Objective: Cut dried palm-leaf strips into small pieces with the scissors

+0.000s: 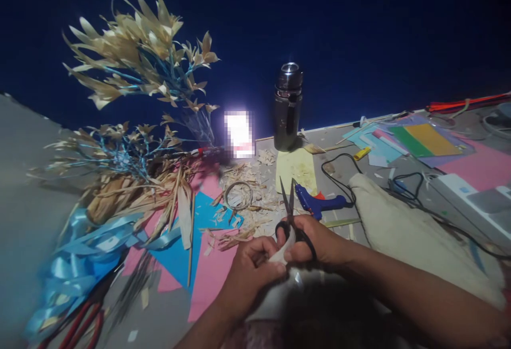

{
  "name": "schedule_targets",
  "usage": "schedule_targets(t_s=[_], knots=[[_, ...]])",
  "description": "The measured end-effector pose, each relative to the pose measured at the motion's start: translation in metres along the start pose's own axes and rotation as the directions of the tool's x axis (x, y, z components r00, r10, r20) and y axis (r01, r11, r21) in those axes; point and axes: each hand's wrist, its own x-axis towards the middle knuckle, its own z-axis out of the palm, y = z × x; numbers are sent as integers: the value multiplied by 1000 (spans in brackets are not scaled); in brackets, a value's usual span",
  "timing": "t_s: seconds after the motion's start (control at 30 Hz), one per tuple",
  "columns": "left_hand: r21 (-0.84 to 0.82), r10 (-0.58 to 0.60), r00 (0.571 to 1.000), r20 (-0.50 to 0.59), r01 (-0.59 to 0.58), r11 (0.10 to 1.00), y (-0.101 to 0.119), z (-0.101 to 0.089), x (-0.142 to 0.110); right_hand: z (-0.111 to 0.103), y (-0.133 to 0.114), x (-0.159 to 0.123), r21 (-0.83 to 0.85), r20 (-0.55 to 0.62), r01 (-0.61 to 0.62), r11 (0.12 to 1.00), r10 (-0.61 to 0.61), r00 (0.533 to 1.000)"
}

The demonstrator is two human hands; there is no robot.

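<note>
Near the front middle, my left hand [255, 266] pinches a pale, thin piece of dried husk [282, 253] between thumb and fingers. My right hand [309, 240] is closed around black-handled scissors [288, 200], whose blades point up and away from me, slightly apart. My right thumb also meets the pale piece, so both hands touch it. Just beyond the scissors lies a blue glue gun [319, 201] on its side. Cut husk scraps [255, 205] are scattered around a roll of tape or ring [238, 196] left of the blades.
Stems with dried leaf flowers [159, 56] rise at the left above blue ribbon [91, 248]. Red-handled scissors [85, 322] lie front left. A dark flask [287, 107] stands at the back. Right are a pale cloth [415, 232], coloured sheets [431, 139] and a white power strip [471, 205].
</note>
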Motion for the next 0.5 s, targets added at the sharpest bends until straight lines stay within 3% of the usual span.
schedule_targets(t_s=[0.17, 0.27, 0.43, 0.5], knots=[[-286, 33, 988, 153, 13, 958, -4, 0, 5, 4, -1, -2, 139, 16, 38, 990, -40, 999], [-367, 22, 976, 218, 61, 928, -1, 2, 7, 1, 5, 0, 195, -20, 61, 979, -58, 998], [-357, -18, 990, 142, 68, 932, 0, 4, 7, -3, 7, 4, 144, -86, 80, 986, -69, 994], [-415, -20, 983, 181, 95, 905, -3, 4, 7, -1, 6, 4, 128, -105, 79, 989, -66, 992]])
